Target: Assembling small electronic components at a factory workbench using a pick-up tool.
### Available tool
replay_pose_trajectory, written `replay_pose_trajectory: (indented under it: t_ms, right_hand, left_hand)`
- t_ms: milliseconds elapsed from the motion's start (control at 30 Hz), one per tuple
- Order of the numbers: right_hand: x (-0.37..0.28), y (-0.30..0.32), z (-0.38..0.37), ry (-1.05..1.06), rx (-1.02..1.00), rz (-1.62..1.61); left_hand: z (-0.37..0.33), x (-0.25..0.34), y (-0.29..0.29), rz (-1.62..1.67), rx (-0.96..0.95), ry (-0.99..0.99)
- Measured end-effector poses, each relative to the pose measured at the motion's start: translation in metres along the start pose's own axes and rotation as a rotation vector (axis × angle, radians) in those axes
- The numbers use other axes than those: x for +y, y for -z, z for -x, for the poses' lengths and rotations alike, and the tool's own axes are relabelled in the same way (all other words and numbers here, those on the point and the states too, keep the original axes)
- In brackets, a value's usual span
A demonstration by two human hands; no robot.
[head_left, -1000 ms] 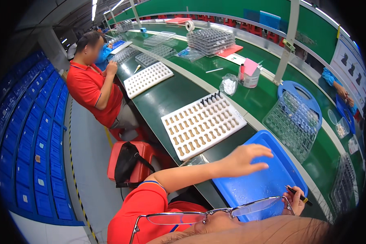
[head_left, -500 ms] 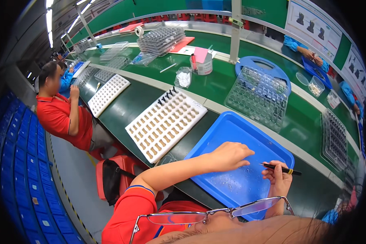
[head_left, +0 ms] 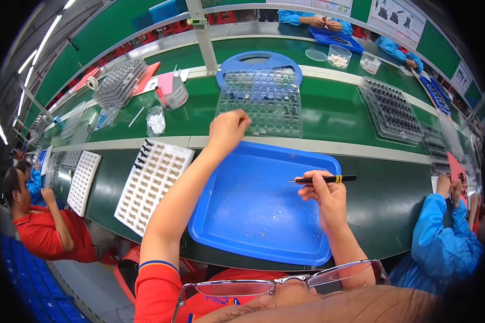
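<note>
My right hand (head_left: 327, 196) grips a slim black pen-like tool (head_left: 337, 178) with yellow bands, its thin point turned left over the blue tray (head_left: 242, 199). I cannot tell the tool's exact kind. Small bright specks lie scattered on the tray's floor. Beyond the tray's far left corner, my left hand (head_left: 229, 129) reaches to the left edge of a clear plastic compartment tray (head_left: 272, 116). Its fingers bend downward and their tips are hidden. A few small dark parts sit in that clear tray, which rests partly on a round blue reel-like piece (head_left: 258, 56).
A white holder block (head_left: 153, 183) with rows of slots stands left, several black parts at its far corner. Stacked clear trays (head_left: 390, 110) lie right. Further back are a clear tub (head_left: 173, 98) and a bag of white pieces (head_left: 156, 120). Co-workers sit at both sides and opposite.
My view has swung to the right. My left hand has moved from above the blue tray to the clear compartment tray; my right hand still holds the black tool over the blue tray.
</note>
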State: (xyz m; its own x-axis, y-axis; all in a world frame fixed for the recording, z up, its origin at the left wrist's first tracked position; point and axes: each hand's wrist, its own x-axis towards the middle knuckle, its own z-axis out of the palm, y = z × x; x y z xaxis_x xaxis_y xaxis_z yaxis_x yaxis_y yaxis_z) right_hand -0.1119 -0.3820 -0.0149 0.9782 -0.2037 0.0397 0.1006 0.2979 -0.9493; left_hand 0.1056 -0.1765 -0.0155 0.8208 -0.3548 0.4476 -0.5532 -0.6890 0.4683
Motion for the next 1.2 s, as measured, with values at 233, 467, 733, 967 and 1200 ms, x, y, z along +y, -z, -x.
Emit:
replay_pose_trajectory:
  t_ms: [233,467,733,967,1200]
  right_hand:
    - [0.005,-0.001,0.004,0.007,-0.034,0.042]
    - [-0.003,-0.015,0.003,-0.021,-0.056,0.12]
    - [0.004,-0.01,0.006,0.011,-0.011,0.097]
    - [0.012,-0.006,0.006,0.085,-0.034,0.169]
    - [0.013,-0.011,0.004,-0.013,0.031,0.114]
  left_hand:
    - [-0.067,-0.062,-0.041,-0.226,0.253,-0.014]
    - [-0.082,-0.066,-0.035,-0.478,0.072,0.239]
    - [-0.101,-0.065,-0.065,-0.54,0.143,0.279]
    - [-0.1,-0.068,-0.064,-0.451,0.168,0.307]
    - [-0.111,-0.075,-0.067,-0.462,0.167,0.388]
